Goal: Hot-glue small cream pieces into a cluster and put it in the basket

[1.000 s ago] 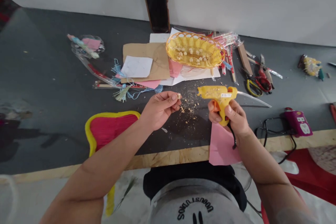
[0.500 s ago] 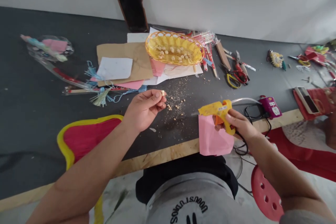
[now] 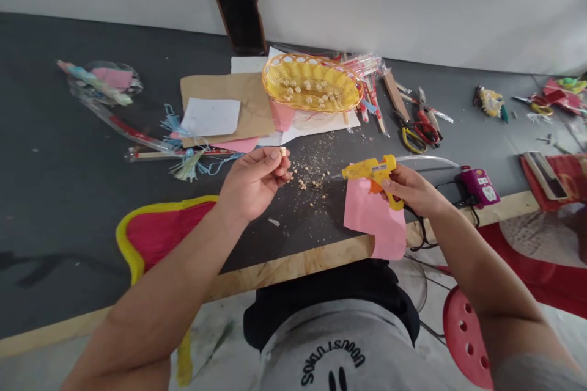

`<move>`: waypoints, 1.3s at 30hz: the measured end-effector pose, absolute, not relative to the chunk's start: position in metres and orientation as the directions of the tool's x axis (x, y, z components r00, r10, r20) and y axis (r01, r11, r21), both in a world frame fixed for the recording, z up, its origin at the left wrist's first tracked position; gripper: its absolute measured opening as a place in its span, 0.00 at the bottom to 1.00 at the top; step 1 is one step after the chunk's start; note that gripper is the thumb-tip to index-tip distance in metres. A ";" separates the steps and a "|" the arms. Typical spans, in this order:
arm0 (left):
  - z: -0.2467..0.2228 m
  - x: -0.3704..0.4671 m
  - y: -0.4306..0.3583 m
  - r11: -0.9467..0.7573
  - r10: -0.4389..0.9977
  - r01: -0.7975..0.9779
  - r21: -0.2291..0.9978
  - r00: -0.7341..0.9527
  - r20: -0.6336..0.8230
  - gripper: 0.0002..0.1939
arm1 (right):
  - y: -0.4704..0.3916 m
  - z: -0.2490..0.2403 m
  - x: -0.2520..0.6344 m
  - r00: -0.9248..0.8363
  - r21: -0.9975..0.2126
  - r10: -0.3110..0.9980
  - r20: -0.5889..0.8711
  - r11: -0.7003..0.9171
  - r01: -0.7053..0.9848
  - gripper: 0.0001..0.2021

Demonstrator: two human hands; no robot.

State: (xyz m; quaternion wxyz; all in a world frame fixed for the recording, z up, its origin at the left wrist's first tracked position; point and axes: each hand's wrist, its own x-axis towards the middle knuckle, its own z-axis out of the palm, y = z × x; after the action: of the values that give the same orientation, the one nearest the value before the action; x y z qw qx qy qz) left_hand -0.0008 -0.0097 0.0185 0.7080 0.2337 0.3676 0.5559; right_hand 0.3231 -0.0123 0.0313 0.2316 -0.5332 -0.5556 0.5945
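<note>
At ten o'clock on the dark tabletop (image 3: 68, 195), a clear plastic bag (image 3: 98, 79) holds pink and pale blue pieces. At twelve o'clock, the yellow woven basket (image 3: 312, 82) carries small cream-coloured beads. Nearer, the left hand (image 3: 252, 180) has its fingers (image 3: 275, 162) pinched shut on one small bead (image 3: 284, 151), above the crumbs (image 3: 314, 174). At two o'clock from it, the right hand (image 3: 410, 189) grips the yellow glue gun (image 3: 371, 171) over the pink paper (image 3: 376, 223). Half a second ago, gun and paper sat lower, nearer the table's edge.
</note>
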 end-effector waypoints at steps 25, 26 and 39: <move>0.021 0.002 -0.012 0.258 0.962 -0.630 0.732 0.099 -0.253 0.13 | 0.006 0.038 0.182 -0.552 0.003 0.803 -0.224 0.567 0.824 0.12; 0.021 0.002 -0.013 0.258 0.963 -0.631 0.731 0.104 -0.249 0.13 | 0.006 0.037 0.181 -0.547 0.010 0.808 -0.221 0.563 0.827 0.12; 0.021 0.010 -0.025 0.358 0.934 -0.587 0.726 0.239 -0.267 0.13 | -0.016 0.051 0.199 -0.399 -0.453 0.740 0.542 0.657 0.603 0.10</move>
State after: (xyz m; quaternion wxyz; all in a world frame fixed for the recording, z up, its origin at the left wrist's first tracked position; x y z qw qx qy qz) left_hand 0.0098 -0.0246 0.0205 0.7467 0.2485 0.3485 0.5091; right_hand 0.1994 -0.0160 0.0510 0.3710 -0.4038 -0.8311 0.0924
